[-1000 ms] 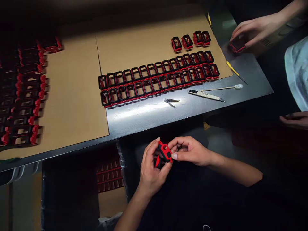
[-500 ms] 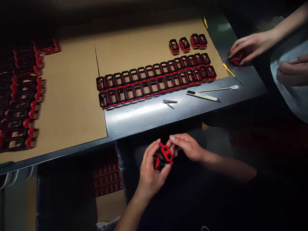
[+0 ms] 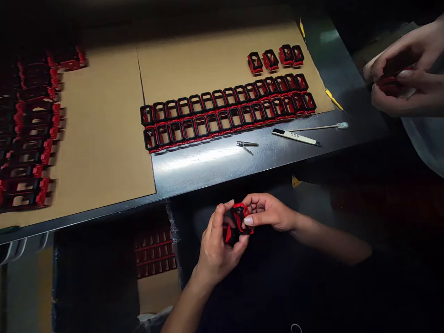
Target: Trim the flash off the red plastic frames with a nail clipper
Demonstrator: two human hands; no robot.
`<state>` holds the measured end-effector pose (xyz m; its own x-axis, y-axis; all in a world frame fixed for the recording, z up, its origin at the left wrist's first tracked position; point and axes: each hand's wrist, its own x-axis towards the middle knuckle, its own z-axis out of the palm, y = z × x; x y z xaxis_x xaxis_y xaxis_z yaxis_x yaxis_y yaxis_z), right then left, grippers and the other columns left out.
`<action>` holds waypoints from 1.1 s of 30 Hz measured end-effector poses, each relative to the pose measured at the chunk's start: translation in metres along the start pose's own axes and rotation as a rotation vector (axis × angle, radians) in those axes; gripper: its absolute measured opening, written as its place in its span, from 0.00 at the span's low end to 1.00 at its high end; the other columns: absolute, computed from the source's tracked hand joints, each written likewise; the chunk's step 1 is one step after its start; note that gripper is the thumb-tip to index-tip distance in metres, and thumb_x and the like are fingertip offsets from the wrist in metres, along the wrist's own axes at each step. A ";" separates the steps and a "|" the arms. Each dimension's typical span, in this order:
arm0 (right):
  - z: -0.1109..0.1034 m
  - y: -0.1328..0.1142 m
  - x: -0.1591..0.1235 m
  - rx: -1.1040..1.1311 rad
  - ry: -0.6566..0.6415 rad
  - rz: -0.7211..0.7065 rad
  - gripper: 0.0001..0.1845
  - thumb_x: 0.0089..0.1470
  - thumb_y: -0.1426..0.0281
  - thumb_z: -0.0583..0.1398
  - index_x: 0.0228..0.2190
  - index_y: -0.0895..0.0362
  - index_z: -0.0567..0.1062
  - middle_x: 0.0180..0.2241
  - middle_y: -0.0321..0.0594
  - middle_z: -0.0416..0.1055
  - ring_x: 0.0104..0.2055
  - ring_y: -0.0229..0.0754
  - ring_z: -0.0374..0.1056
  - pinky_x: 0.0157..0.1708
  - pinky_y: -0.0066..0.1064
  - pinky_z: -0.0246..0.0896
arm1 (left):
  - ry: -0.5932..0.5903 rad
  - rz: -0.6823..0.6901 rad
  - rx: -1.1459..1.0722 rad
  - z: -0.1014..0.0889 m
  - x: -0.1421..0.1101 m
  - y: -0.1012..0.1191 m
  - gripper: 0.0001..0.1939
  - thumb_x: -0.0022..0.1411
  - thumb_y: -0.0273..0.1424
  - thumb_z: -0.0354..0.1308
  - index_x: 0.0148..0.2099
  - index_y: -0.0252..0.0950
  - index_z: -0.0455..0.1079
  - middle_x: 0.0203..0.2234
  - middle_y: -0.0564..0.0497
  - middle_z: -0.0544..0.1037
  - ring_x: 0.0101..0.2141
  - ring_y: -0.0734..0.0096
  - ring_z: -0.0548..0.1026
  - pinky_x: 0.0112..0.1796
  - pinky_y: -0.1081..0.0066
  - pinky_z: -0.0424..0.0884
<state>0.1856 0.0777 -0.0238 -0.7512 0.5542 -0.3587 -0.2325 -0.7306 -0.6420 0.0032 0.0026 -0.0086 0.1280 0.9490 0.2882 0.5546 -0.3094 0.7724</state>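
A small red and black plastic frame point(image 3: 240, 217) is held in front of the table edge, between my two hands. My left hand point(image 3: 217, 240) wraps its fingers and thumb around the left side of it. On the other side, my right hand point(image 3: 268, 213) pinches the red edge with thumb and fingers. Parts of the piece are hidden behind the fingers. Beyond the hands, two rows of similar red and black frames point(image 3: 224, 121) line the cardboard point(image 3: 104, 152), with several more frames point(image 3: 255, 63) behind them.
On the metal table point(image 3: 194, 171) lie a nail clipper point(image 3: 247, 144), a white craft knife point(image 3: 296, 137), a cotton swab point(image 3: 321, 126) and a yellow-handled tool point(image 3: 333, 100). More frames point(image 3: 29, 143) fill the left side. A co-worker's hands point(image 3: 412, 69) hold a red part.
The frame in my hands has turned, and my right thumb has come down onto its edge. The co-worker's hand has lifted a part off the table. My view has shifted slightly.
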 end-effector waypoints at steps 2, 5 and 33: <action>-0.006 0.005 0.002 0.138 -0.061 0.057 0.24 0.49 0.63 0.73 0.41 0.63 0.73 0.32 0.40 0.76 0.32 0.35 0.75 0.33 0.23 0.72 | 0.019 -0.017 -0.076 0.000 -0.002 0.000 0.49 0.62 0.25 0.65 0.75 0.41 0.41 0.56 0.36 0.71 0.31 0.76 0.74 0.37 0.68 0.80; -0.012 0.012 0.004 0.290 -0.137 0.116 0.25 0.49 0.65 0.73 0.45 0.62 0.72 0.34 0.39 0.75 0.33 0.37 0.76 0.32 0.24 0.74 | 0.022 -0.062 -0.202 0.001 -0.005 0.001 0.48 0.63 0.27 0.64 0.76 0.40 0.39 0.55 0.36 0.69 0.31 0.76 0.74 0.37 0.67 0.80; 0.009 -0.017 -0.010 -0.266 0.027 -0.012 0.19 0.55 0.62 0.69 0.43 0.63 0.78 0.31 0.38 0.74 0.29 0.32 0.70 0.28 0.21 0.67 | -0.062 -0.169 -0.275 0.002 -0.008 -0.016 0.36 0.59 0.30 0.64 0.68 0.43 0.58 0.57 0.39 0.70 0.50 0.57 0.75 0.46 0.58 0.78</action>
<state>0.1913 0.0812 -0.0029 -0.7320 0.5749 -0.3655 -0.0677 -0.5952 -0.8008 -0.0054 0.0002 -0.0241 0.1075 0.9875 0.1149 0.3301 -0.1444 0.9328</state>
